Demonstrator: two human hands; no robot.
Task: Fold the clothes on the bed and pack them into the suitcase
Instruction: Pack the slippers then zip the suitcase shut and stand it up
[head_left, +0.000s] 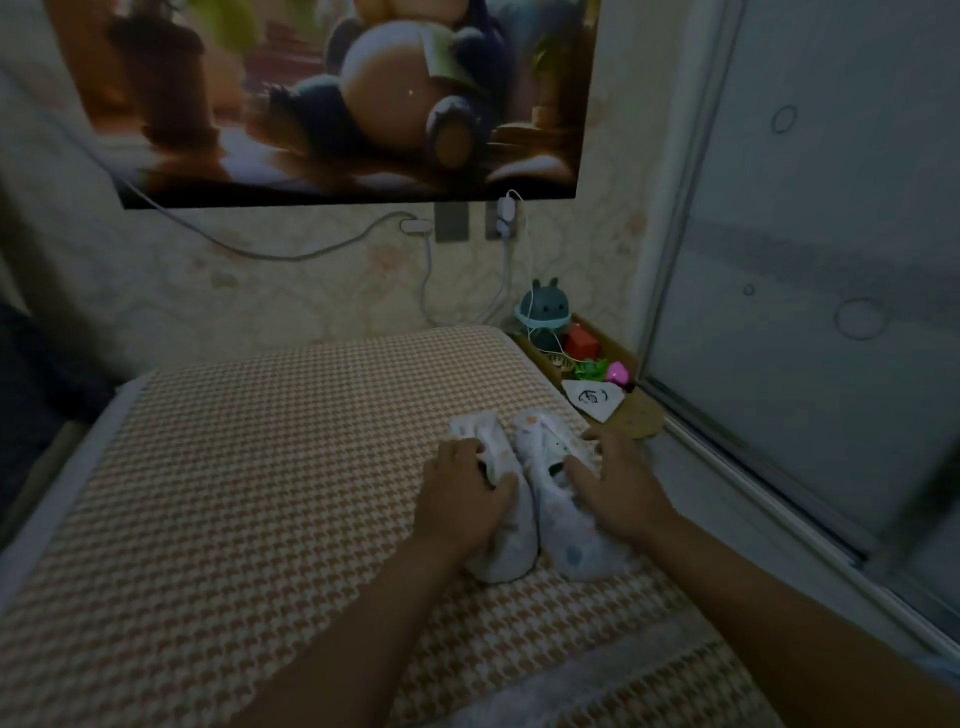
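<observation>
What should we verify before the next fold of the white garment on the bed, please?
1. Hold: left hand grips the white garment, left half: ok.
2. Hold: right hand presses its right half: ok.
3. Flatness: garment lies bunched in two humps: not ok.
4. Support: garment wholly on the bed cover: ok.
5. Destination: suitcase within reach: cannot tell, none in view.

The bed (234, 493) was covered in orange-and-white houndstooth cloth — and on it, close to the right edge, pale printed clothes (540, 452) were laid in two long bundles, side by side, touching.
</observation>
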